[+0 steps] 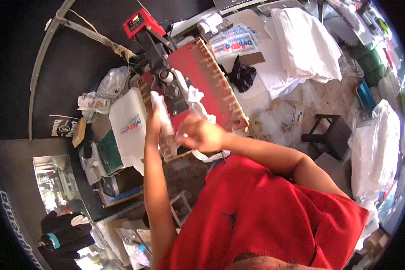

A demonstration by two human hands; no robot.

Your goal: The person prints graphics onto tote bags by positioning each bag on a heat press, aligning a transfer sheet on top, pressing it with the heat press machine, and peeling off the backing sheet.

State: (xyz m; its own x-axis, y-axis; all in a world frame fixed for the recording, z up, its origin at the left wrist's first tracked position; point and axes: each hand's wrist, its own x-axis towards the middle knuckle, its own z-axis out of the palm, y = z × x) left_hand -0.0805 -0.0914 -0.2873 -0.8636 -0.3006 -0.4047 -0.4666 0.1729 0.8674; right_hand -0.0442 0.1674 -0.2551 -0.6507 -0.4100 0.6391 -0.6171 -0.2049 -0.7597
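Observation:
In front of me stands a red heat press with a broad red top plate and a brown slatted edge. At its near left corner my left hand is closed on a long, white, crumpled wrap, partly transparent. Over the near part of the plate is my right hand, blurred, its fingers curled in; what they hold, if anything, is hidden. White crumpled material lies over the press's centre bar just beyond that hand. More of it hangs below the hand at the near edge.
A red control box with a lit display rises behind the press. White printed cloth lies at left. Printed sheets, a black bag and stacked white fabric lie at right. A black stool stands on the floor.

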